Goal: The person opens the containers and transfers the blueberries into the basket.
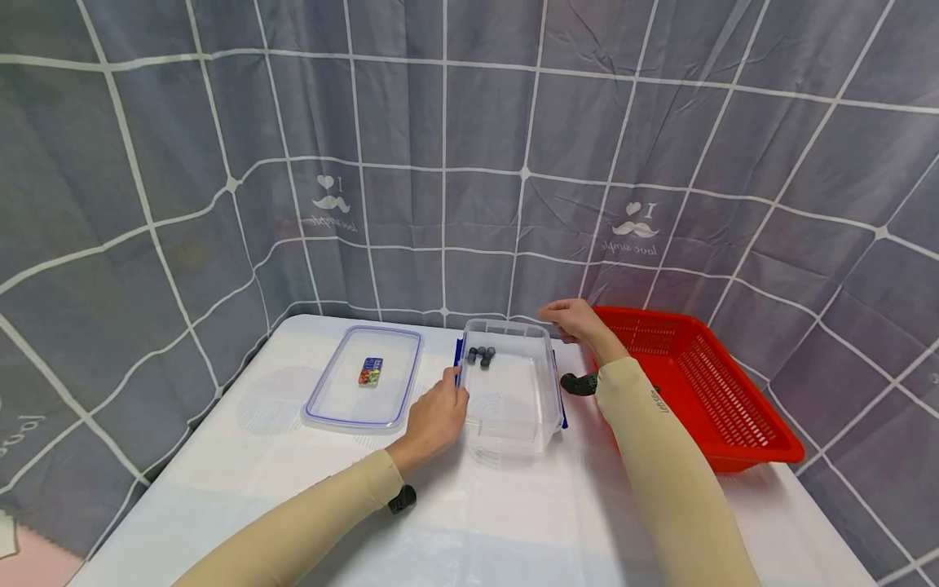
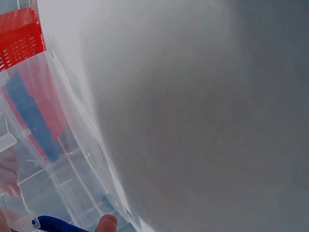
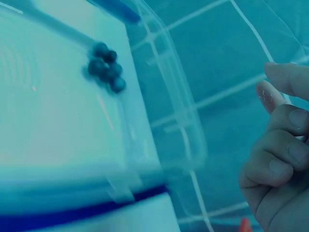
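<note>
A clear plastic food container [image 1: 511, 383] with blue side latches stands on the table. My left hand [image 1: 434, 416] grips its left side; in the left wrist view the thumb [image 2: 107, 223] lies beside a blue latch [image 2: 60, 224]. Several dark round fruits, like blueberries [image 1: 481, 355], sit inside at the far left corner. My right hand [image 1: 575, 318] hovers beyond the far right corner, near the red basket. In the right wrist view its fingers [image 3: 275, 154] are loosely bent, with nothing visible between them.
A clear lid [image 1: 363, 412] with a blue seal and a small colourful label [image 1: 370, 372] lies left of the container. At the right stands a red slotted basket [image 1: 722, 383]; a small dark thing [image 1: 656, 390] shows in it beside the right sleeve. A grey checked curtain [image 1: 484, 204] hangs behind.
</note>
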A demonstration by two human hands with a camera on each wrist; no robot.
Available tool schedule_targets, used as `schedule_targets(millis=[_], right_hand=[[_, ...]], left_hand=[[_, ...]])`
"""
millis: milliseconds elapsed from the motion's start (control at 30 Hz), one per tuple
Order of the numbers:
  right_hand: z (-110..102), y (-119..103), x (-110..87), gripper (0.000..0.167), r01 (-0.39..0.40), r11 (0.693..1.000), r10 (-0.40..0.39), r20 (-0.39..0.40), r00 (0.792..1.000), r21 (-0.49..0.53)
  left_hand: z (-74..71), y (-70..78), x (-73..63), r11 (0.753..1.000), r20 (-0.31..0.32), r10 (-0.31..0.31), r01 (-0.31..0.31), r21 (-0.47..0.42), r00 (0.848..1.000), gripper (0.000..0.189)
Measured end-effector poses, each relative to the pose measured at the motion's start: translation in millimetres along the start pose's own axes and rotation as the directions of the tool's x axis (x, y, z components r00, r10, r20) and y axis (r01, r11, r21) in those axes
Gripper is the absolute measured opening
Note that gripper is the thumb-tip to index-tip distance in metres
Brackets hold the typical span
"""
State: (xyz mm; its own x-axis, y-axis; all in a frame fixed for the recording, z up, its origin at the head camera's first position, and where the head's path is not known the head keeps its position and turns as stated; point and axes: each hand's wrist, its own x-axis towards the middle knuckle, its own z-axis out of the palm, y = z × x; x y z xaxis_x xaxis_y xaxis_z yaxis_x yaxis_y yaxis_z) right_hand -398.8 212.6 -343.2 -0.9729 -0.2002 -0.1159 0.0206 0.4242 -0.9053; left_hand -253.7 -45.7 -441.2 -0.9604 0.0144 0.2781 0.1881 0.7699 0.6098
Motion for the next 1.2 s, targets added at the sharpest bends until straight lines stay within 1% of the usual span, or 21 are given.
schedule_targets(millis=[167,300,467,633,933,1067,1200], right_hand=[[24,0,5.2,0.038,-0.020,0.997,0.017,0.041,0.999,0.068],[40,-1,9.7,0.039,-0.017,0.992,0.009,0.069,0.998,0.121],[58,-3,12.9,0.040,-0.017,0.990,0.005,0.086,0.996,0.141],[74,2,17.3,0.035,-0.042,0.989,0.029,0.094,0.995,0.144],[92,14,27.7,0.021,-0.088,0.988,0.077,0.090,0.993,0.124],[96,19,29.2,0.021,-0.109,0.988,0.101,0.086,0.991,0.105],[98,24,29.6,0.025,-0.135,0.985,0.127,0.080,0.989,0.105]], left_hand=[[2.0,-0.6,-0.6,1.000,0.003,0.007,-0.007,-0.004,1.000,0.046],[2.7,-1.0,-0.7,1.000,-0.003,0.005,-0.005,0.004,1.000,0.045],[0.7,-0.9,-1.1,1.000,-0.016,0.016,-0.016,0.002,1.000,0.044],[0.8,-1.4,-0.5,1.000,0.003,0.001,-0.001,0.002,1.000,0.045],[1.2,-1.7,1.4,1.000,-0.006,0.004,-0.004,0.016,1.000,0.046],[0.7,-1.3,1.6,1.000,-0.005,0.007,-0.007,0.015,1.000,0.045],[0.7,-1.1,1.8,1.000,-0.001,0.011,-0.011,0.012,1.000,0.045]])
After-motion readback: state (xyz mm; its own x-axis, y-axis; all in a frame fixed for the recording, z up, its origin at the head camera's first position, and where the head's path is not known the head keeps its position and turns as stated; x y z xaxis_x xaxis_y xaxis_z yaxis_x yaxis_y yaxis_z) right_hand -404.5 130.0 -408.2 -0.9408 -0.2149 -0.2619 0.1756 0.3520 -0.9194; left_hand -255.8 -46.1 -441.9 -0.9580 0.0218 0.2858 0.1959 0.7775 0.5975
